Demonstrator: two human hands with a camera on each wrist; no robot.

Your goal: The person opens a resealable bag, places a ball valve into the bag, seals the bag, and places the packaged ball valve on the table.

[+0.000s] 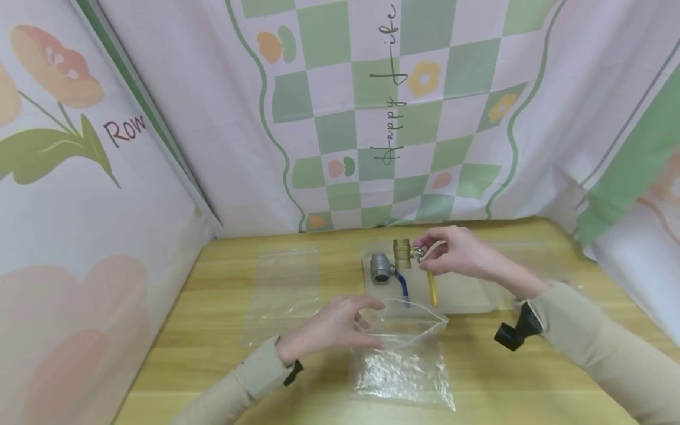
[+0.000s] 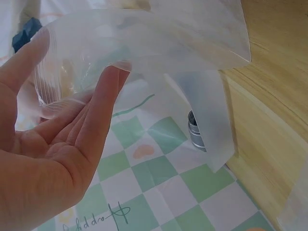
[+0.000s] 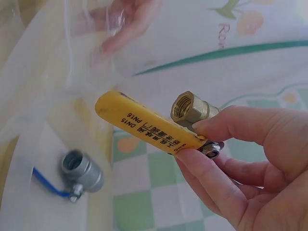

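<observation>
On a wood-grained desk (image 1: pixel 220 289) hemmed by printed fabric (image 1: pixel 329 77), the left hand (image 1: pixel 337 324), thumb and fingers spread, props the mouth of a crinkled clear bag (image 1: pixel 398 375), while the right hand (image 1: pixel 459 255) pinches a threaded brass valve (image 1: pixel 402 254) near a grey metal valve (image 1: pixel 379 267) partly hidden in the left wrist view.

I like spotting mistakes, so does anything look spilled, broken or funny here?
Nothing looks spilled or broken. The right hand holds the brass valve, and the left hand is at the open mouth of the clear bag. One funny thing: the writing on the curtain runs sideways, bottom to top.
</observation>
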